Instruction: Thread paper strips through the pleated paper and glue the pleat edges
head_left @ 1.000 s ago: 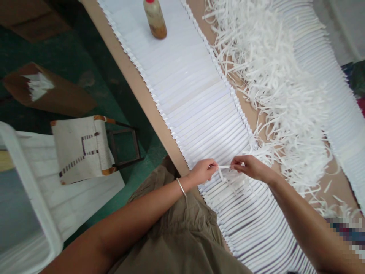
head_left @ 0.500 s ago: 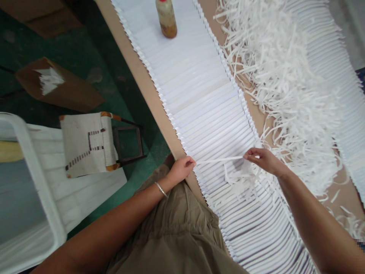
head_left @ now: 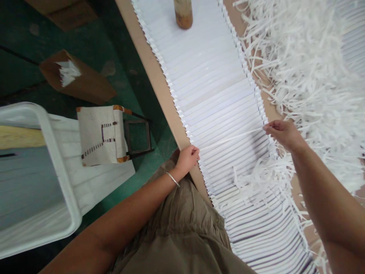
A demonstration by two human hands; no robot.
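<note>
A thin white paper strip [head_left: 231, 140] stretches nearly straight across a long row of overlapping white paper stacks [head_left: 212, 108]. My right hand [head_left: 282, 133] pinches its far end, above the row's right edge. At the row's left edge, by the table rim, my left hand [head_left: 188, 159] is closed with its fingertips at the strip's other end. A loose bunch of cut white strips [head_left: 264, 177] lies on the row just below my right hand.
A big heap of white strips [head_left: 310, 76] covers the table's right side. A glass bottle with brown contents [head_left: 184, 17] stands on the row. To the left are a woven stool [head_left: 98, 136], a cardboard box [head_left: 85, 85] and a white-rimmed tub [head_left: 61, 167].
My right hand has moved up and to the right, drawing the strip out longer. My left hand stays at the row's left edge. The view has shifted slightly.
</note>
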